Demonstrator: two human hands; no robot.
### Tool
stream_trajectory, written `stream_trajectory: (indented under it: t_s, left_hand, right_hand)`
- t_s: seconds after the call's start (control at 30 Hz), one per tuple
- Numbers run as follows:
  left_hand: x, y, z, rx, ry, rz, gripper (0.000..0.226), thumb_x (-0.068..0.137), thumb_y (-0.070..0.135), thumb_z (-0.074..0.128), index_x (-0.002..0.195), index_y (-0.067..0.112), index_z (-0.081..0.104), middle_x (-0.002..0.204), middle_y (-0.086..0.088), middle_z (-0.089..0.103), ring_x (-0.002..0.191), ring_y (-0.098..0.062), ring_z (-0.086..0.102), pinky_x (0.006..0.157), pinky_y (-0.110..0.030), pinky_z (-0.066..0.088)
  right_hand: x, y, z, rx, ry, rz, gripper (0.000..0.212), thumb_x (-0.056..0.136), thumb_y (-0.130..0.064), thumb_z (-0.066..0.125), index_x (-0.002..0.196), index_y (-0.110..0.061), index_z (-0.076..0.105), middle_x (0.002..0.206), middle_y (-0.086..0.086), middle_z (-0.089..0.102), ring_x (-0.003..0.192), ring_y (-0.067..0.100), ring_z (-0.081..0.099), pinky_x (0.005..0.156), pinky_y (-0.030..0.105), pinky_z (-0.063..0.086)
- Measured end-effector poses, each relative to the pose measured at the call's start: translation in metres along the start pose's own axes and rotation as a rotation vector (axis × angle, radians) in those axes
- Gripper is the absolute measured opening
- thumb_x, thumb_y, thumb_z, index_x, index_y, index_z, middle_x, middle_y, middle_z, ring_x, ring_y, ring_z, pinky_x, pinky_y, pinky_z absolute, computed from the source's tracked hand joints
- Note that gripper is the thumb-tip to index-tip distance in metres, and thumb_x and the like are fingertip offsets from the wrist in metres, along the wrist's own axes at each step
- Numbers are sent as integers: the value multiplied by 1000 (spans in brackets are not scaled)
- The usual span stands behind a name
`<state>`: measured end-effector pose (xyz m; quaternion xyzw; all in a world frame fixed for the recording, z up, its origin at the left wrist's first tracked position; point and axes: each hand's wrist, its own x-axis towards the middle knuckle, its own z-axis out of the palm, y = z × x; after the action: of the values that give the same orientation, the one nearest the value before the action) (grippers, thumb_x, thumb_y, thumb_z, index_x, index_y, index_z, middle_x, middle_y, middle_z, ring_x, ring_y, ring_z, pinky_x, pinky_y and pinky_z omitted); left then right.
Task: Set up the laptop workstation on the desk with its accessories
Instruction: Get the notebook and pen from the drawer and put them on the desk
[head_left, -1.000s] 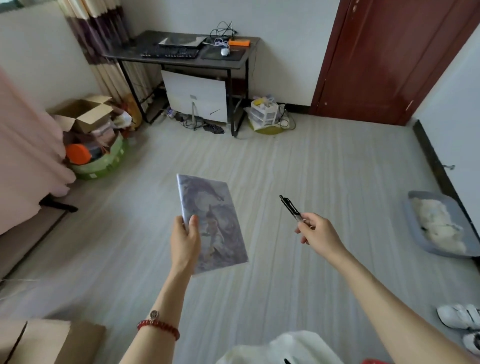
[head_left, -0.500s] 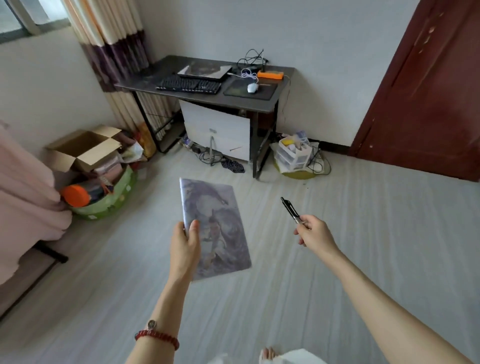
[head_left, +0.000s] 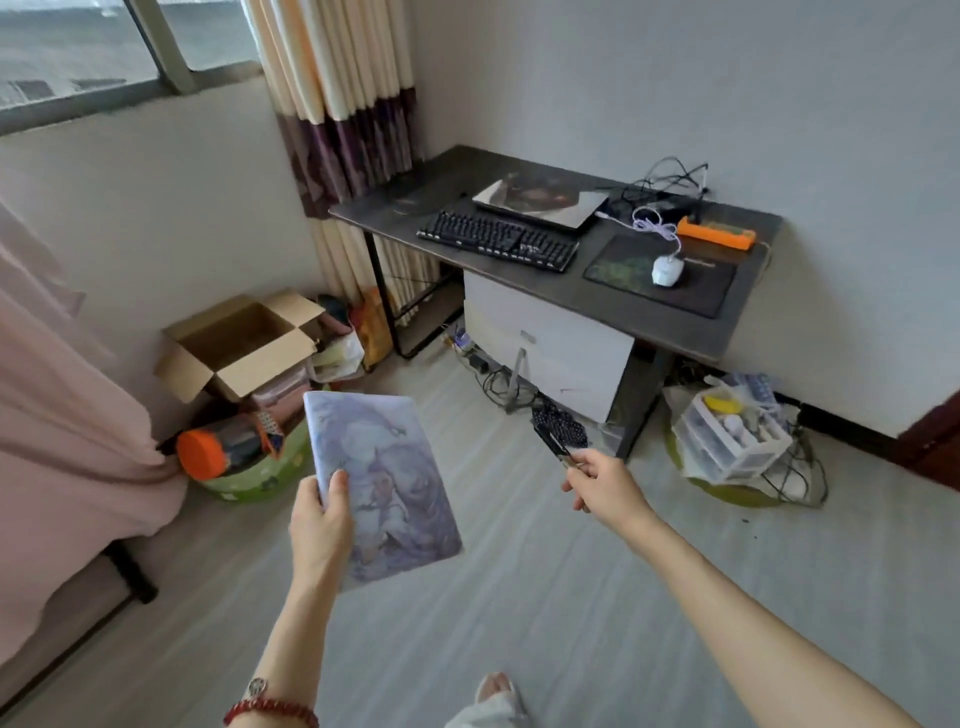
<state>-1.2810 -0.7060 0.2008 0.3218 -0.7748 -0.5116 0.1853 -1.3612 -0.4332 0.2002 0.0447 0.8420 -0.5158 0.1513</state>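
Observation:
My left hand (head_left: 319, 525) holds a thin notebook (head_left: 387, 483) with a pale purple illustrated cover by its lower left edge. A black pen (head_left: 553, 445) sticks up and to the left out of my right hand (head_left: 605, 488). Ahead stands a dark desk (head_left: 649, 312) against the wall. On it lie a closed laptop (head_left: 540, 200), a black keyboard (head_left: 498, 241), a dark mouse pad (head_left: 691, 283) with a white mouse (head_left: 667, 270), an orange power strip (head_left: 716, 234) and tangled cables (head_left: 670, 182).
A white panel (head_left: 550, 343) leans under the desk with cables on the floor. A clear drawer organiser (head_left: 730, 434) sits right of the desk leg. An open cardboard box (head_left: 239, 343) and clutter lie by the curtain (head_left: 343, 104). Pink bedding (head_left: 62, 415) is at left.
The view has moved closer to the desk and turned left; the door has gone out of sight. Both hands still carry the notebook and pen in the same grip.

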Motion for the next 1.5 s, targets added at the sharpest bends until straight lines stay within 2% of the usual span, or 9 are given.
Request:
stream_trajectory:
  t_s: [0.2,0.5,0.67,0.87,1.0,1.17,1.23,1.33,1.5]
  left_hand:
    - [172,59,77,36,-90,3,29,95,29,44,86,3,51,74,-8,51,63,-20,46,57,-34,37]
    - [430,112,216,82,-38,-27,23,95,26,42,93,8,56,83,-9,60,71,-23,56,61,-33,42]
    - [565,146,247,161,-9,-103,25,88,25,43,68,11,49,61,-2,51,59,-24,47,60,-34,38]
    - [709,148,264,275,-134,-98,18,91,25,45,79,27,57,73,0,59,66,-17,50,60,-29,39]
    - [820,124,291,371,-306,-143,19,91,29,48,99,33,64,83,1,66,79,-21,59,74,-33,47]
    - [930,99,326,518,-465,-105,20,92,31,46,95,19,61,88,-3,64,89,-27,59,73,-32,42]
    - [956,96,336,546,-478,-90,26,92,28,48,109,13,59,105,-12,62,97,-32,58,78,-33,41]
    - [992,95,348,648,-530,-39,44,93,29,46,135,16,39,129,-17,42,93,-32,56,73,-32,38]
    - [1027,92,361,708,-563,112,44,91,25,47,134,20,36,115,-12,36,84,-26,47,57,-34,43]
  right_hand:
    - [161,-75,-7,14,59,-24,21,90,-7,46,109,-10,56,73,1,61,38,-1,50,52,17,42]
    - [448,-159,10,57,14,-38,29,92,-5,44,119,-4,52,72,-1,59,52,13,48,59,26,42]
    - [589,-236,39,3,-52,-77,23,93,-9,43,113,-5,55,74,1,61,52,13,50,54,23,41]
    - [708,-298,104,-13,-149,-52,30,94,-10,42,122,-5,50,85,6,61,54,11,49,52,14,40]
    - [789,-314,161,-21,-74,-6,27,93,-9,43,117,-6,54,83,2,61,67,16,52,70,27,43]
    - [858,-332,231,-67,21,141,18,93,-10,41,104,-9,55,78,2,59,76,24,55,72,36,45]
    - [873,-335,251,-119,50,180,18,94,-13,38,104,-9,52,80,4,58,79,25,53,72,37,43]
    - [891,-345,272,-227,93,223,21,96,-14,35,112,-7,45,101,19,63,93,37,57,76,39,43]
    - [918,-357,290,-497,-21,207,33,98,-16,28,129,-9,33,127,19,53,114,35,51,87,38,41]
